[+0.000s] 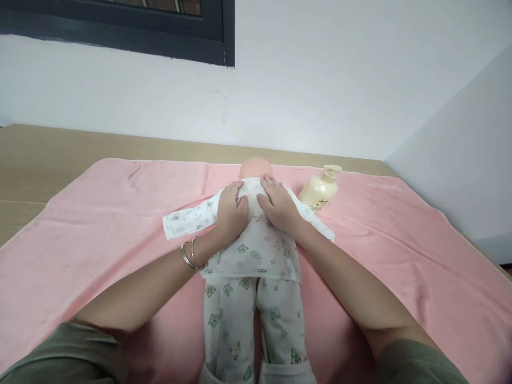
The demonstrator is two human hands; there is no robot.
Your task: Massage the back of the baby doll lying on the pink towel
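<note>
A baby doll (256, 167) lies on a pink blanket, its bald head pointing away from me. It wears a white printed top (252, 256) with long sleeves spread to both sides, and matching trousers (230, 320). My left hand (233, 210) rests flat on the left side of the upper top, fingers stretched toward the head. On the right side, my right hand (280, 205) lies flat in the same way, its fingertips near the collar. Both thumbs point inward with a gap between them. Neither hand grasps anything.
A cream pump bottle (321, 189) leans at the doll's right, close to the right sleeve. The pink blanket (380, 256) covers most of a wooden surface (52, 154). Behind stands a white wall (304, 96) with a dark-framed window (229, 37).
</note>
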